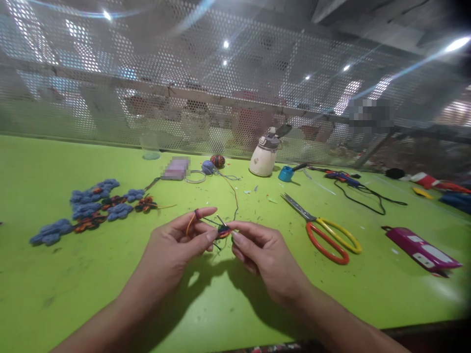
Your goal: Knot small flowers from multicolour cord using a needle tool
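Observation:
Both my hands meet above the green table point(91, 279), pinching a small dark red and orange crochet piece point(223, 231). My left hand point(176, 247) has yarn wound round its outstretched forefinger and pinches the piece with thumb and other fingers. My right hand point(263, 252) holds the piece from the right, with a thin metal crochet hook point(221, 220) sticking up from it. A dark and orange yarn strand point(235, 196) runs from the piece back to two yarn balls point(213, 164).
Several blue and dark crocheted flowers point(91, 208) lie at the left. Scissors with orange and yellow handles point(324, 233) lie right of my hands. A pink case point(421, 247), a cream bottle point(264, 157), a blue cup point(286, 173), cables and a perforated metal screen point(221, 73) stand behind.

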### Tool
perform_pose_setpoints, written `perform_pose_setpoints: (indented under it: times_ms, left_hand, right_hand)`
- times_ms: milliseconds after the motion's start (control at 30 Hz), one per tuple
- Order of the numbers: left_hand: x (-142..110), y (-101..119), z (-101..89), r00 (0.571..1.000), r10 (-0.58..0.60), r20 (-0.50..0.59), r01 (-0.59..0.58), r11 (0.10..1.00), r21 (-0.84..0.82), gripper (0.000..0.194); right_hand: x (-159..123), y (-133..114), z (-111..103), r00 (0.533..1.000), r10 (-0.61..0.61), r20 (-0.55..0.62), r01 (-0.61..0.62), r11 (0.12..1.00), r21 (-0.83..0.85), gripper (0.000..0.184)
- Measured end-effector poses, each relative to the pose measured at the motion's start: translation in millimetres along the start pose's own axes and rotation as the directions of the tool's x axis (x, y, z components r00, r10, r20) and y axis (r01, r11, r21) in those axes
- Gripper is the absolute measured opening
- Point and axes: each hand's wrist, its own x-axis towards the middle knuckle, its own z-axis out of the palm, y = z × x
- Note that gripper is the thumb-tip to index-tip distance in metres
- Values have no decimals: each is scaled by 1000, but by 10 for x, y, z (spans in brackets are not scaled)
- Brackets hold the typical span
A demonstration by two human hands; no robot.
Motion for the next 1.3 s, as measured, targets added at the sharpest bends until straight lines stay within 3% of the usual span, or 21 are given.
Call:
perform_pose_setpoints:
  times_ms: [400, 600, 933, 1167, 1300]
  left_hand:
    - [-46, 15, 18, 999, 35, -21, -36, 996, -84, 27]
    - [-45, 22, 36, 999, 23, 44, -17, 992, -129, 38]
    - [-68, 1, 41, 997, 65, 28, -61, 988, -142, 39]
    - [-51, -32, -39, 981, 6, 195, 26, 987, -159, 45]
    - [-14, -33, -33, 984, -74, 164, 107, 973, -205, 49]
  right_hand:
    - [-19, -43, 37, 998, -38, 43, 32, 991, 130, 17]
    - [-29, -3, 22, 998, -49, 48, 45, 995, 86, 17]
    - [-36, -52, 55, 998, 6, 70, -17, 987, 158, 15]
    - [-57, -61, 62, 998, -15, 57, 6, 987, 159, 13]
    - [-52, -27, 49, 996, -85, 19, 82, 990, 112, 14]
